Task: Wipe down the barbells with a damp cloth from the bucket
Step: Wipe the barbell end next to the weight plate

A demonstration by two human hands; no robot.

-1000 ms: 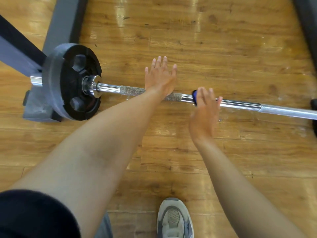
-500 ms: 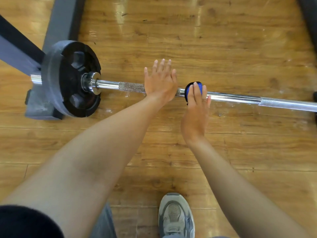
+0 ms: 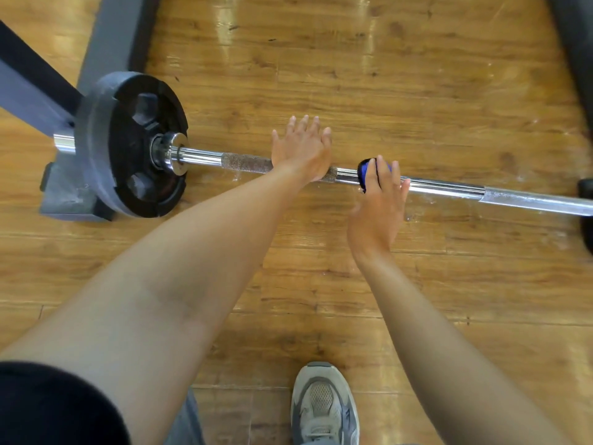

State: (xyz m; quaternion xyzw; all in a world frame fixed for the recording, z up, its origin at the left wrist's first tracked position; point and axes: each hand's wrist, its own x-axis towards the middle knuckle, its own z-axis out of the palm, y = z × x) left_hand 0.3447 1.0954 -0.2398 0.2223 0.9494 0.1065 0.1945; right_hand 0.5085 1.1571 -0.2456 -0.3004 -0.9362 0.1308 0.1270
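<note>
Out at the left end, the black round weight plate with grey rubber rim (image 3: pixel 134 144) sat on the long chrome steel barbell (image 3: pixel 449 189), which lay across the glossy wooden plank floor (image 3: pixel 385 91) beside a grey metal rack foot (image 3: pixel 57 191); the left hand (image 3: pixel 303 149) pressed flat on the knurled stretch, fingers straight and spread, clasping nothing, steadying the bar; just to its right, apart from it, the small blue damp cloth (image 3: pixel 364 173) sat bunched against the smooth chrome, and the right hand (image 3: pixel 380 200) pressed it there with fairly straight fingers laid over the top, more push than clench; the cloth peeked out at the fingertips, touching the bar between the two hands; to do this stroke well, I judged, the cloth should wrap round the shaft, and the flat left palm should stop any rolling; further right the bar ran off to the frame edge; a grey mesh sneaker (image 3: pixel 324 406) stood below; no bucket showed.
</note>
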